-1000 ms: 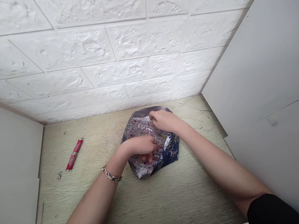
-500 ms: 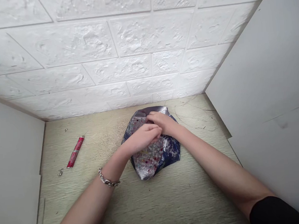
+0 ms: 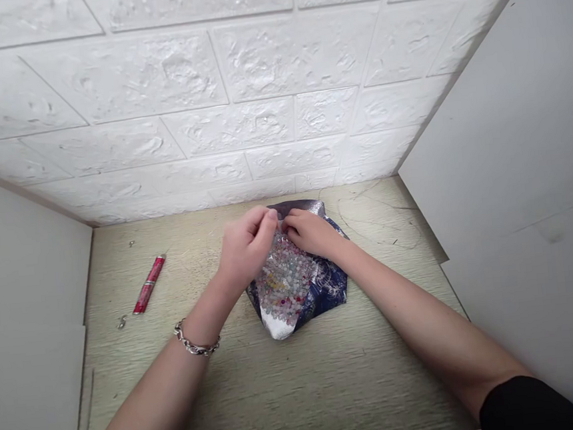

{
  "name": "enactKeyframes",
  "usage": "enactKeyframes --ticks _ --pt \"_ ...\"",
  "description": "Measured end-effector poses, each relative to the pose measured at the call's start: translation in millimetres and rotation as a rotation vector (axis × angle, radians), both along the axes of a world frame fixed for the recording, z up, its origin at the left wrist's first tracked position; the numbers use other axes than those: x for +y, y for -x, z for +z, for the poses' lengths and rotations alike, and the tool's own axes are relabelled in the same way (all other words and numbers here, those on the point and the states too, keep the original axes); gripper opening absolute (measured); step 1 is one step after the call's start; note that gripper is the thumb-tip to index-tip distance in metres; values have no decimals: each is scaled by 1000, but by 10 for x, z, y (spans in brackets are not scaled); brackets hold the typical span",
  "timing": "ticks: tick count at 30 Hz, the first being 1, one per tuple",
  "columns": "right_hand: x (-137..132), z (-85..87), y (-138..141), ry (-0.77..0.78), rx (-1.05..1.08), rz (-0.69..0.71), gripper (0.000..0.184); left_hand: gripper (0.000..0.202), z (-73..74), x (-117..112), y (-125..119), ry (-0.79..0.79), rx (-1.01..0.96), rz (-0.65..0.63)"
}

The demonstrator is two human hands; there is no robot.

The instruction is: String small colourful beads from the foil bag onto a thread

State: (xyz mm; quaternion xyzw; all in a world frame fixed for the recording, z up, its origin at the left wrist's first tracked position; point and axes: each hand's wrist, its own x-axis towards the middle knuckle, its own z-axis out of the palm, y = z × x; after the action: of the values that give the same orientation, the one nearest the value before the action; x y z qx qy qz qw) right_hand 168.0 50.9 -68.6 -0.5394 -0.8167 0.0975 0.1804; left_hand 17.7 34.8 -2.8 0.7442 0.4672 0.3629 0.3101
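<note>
A shiny blue-and-silver foil bag lies open on the pale wooden table, filled with several small coloured beads. My left hand, with a chain bracelet on its wrist, is raised over the bag's far left edge with fingertips pinched together. My right hand rests on the bag's far rim, fingers curled and pinched close to the left fingertips. What the fingertips hold is too small to make out.
A red tube lies on the table at the left, with a small metal clasp near it. A white brick-pattern wall stands behind. Grey panels close in both sides.
My left hand has lifted out of the beads and moved up and away to the bag's far edge, meeting my right hand. The right hand has barely moved.
</note>
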Motion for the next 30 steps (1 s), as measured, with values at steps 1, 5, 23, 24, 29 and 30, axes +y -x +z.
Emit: enactKeyframes --ticks 1,5,23,24,29,30 --pt "4 -1 0 8 -3 1 23 28 -4 25 18 12 -38 32" --pt "20 -4 2 26 -17 7 22 28 -191 199 72 175 -130 39" --pt "22 -47 -19 -25 173 -28 29 29 -600 339 68 291 12 -111" --pt "15 -39 -28 -45 236 -49 30 30 -596 337 70 280 23 -114" --pt "-52 5 -61 -241 461 -210 30 32 -579 313 67 142 143 -116" --pt "-56 5 -67 -286 481 -226 30 32 -579 310 65 116 172 -105"
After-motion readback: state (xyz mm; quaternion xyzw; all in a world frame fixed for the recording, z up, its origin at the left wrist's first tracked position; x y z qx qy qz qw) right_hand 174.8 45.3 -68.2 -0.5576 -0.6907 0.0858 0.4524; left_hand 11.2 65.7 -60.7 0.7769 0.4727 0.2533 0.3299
